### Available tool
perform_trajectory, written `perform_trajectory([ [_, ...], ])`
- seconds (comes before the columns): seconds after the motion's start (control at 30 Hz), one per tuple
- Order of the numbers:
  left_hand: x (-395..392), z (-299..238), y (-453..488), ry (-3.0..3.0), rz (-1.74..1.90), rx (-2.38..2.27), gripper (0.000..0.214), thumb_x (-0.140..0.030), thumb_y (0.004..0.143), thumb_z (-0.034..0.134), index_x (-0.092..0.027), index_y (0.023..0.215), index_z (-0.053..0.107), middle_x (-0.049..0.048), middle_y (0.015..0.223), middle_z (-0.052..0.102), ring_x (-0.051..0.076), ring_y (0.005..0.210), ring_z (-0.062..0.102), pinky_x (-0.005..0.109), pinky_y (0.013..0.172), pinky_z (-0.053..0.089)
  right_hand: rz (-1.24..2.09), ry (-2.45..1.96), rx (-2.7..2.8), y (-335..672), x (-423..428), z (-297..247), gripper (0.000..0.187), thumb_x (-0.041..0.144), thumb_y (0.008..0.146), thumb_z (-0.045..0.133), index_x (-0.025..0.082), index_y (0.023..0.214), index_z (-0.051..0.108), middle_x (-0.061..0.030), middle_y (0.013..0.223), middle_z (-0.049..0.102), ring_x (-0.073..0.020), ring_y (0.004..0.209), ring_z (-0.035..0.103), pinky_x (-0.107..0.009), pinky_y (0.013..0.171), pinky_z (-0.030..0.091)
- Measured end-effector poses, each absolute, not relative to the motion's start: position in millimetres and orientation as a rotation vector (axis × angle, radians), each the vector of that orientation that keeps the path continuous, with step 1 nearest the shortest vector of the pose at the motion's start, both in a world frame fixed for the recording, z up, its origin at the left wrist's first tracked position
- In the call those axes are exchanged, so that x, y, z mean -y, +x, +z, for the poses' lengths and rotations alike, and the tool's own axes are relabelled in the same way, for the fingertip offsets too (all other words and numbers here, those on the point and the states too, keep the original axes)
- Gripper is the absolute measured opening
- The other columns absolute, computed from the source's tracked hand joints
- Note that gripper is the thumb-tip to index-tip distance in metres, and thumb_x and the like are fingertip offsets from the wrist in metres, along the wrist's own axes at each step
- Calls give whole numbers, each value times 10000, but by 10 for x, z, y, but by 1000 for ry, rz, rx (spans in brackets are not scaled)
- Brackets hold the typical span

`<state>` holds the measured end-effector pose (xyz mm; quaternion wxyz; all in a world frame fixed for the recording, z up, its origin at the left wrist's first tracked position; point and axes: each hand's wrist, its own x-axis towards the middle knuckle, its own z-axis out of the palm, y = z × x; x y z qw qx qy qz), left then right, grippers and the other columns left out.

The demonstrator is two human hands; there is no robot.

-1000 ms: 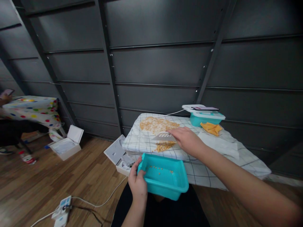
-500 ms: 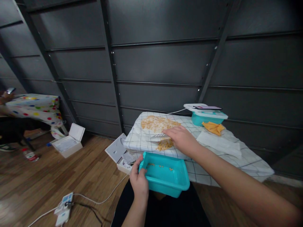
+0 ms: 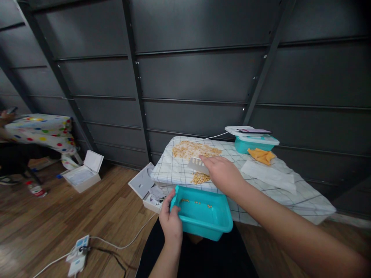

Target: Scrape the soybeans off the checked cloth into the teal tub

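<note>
My left hand grips the left rim of a teal plastic bin, held just below the near edge of a table covered with a checked cloth. A few yellow kernels lie in the bin. My right hand holds a white slotted scraper on the cloth. A small heap of yellow kernels lies just in front of the scraper near the table edge. A larger spread of kernels lies farther back on the cloth.
A second teal bin with a white lid stands at the table's back right, an orange cloth and white cloth beside it. Open white boxes and a power strip lie on the wooden floor. A polka-dot table stands far left.
My right hand has drawn the scraper and the small kernel heap nearer the table edge, and the scraper now stands more tilted up. The bin stays at the table edge.
</note>
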<state>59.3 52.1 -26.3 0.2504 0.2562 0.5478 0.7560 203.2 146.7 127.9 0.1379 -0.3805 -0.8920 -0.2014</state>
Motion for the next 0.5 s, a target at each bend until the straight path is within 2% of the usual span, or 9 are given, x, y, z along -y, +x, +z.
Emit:
perform_trajectory([
  [0.5, -499, -201, 604, 682, 2067, -1470, 469, -120, 577, 505, -195, 1001, 692, 58, 1123, 690, 265, 1132, 562, 413, 1028, 362, -488, -976, 2710, 1990, -1502, 1209, 473, 31, 828, 406, 133, 1265, 557, -129, 1163, 655, -237, 1020, 607, -379, 888, 447],
])
